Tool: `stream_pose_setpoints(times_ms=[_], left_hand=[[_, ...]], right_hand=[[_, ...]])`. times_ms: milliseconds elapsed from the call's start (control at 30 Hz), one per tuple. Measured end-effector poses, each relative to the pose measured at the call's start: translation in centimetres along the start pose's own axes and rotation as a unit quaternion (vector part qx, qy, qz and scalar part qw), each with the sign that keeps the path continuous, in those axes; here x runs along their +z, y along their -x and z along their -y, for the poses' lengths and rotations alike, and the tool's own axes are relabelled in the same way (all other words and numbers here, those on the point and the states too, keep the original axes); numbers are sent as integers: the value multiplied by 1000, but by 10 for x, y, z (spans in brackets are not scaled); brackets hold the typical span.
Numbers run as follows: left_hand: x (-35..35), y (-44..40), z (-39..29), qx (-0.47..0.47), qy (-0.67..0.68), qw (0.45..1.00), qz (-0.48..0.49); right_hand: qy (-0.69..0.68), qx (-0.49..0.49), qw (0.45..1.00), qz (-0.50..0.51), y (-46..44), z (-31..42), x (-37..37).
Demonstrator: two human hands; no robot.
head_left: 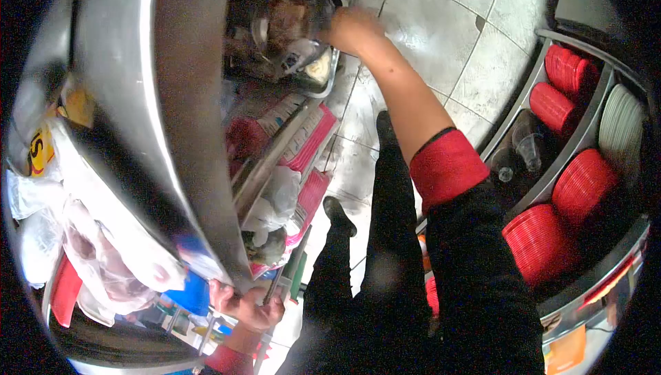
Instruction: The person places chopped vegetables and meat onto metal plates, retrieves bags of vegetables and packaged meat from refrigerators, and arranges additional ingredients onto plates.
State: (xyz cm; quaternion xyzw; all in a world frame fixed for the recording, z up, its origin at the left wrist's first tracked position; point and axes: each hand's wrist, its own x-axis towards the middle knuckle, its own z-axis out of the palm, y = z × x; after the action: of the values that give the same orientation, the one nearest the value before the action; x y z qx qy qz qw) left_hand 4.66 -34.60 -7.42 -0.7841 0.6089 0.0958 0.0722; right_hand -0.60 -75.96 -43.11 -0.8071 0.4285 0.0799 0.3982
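Note:
My right hand (354, 31), blurred by motion, is closed at the rim of a round, shiny bowl (296, 14) at the top of the view. Something brownish shows in the bowl; I cannot make out what. Just below it, a metal tray (323, 89) with pale food in it sits among dark shelf contents. Down at the lower left, my left hand (255, 307) has its fingers curled around a metal edge (273, 285) beside the steel counter (189, 100).
Pink-edged stacked packs (313, 137) and a clear plastic bag (282, 193) fill the shelves below the counter. Bagged goods (103, 258) lie at left. On the right, a rack holds red plates (585, 179), pale plates (620, 124) and clear bottles (527, 144). Tiled floor (427, 31) lies between.

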Motion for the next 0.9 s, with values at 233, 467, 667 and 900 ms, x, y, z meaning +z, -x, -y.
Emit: stream_pose_setpoints(times_ms=[233, 467, 667, 900], left_hand=[[3, -17, -6, 33, -2, 998, -61], [4, -22, 5, 200, -61, 978, -9], [7, -17, -6, -6, 82, 992, -98], [-4, -17, 0, 1, 183, 978, -101]], right_hand=[[-385, -189, 873, -232, -47, 152, 110], [-170, -72, 980, -73, -66, 146, 177], [-195, -30, 980, -24, -17, 110, 135], [-445, 74, 892, 33, 39, 107, 45]])
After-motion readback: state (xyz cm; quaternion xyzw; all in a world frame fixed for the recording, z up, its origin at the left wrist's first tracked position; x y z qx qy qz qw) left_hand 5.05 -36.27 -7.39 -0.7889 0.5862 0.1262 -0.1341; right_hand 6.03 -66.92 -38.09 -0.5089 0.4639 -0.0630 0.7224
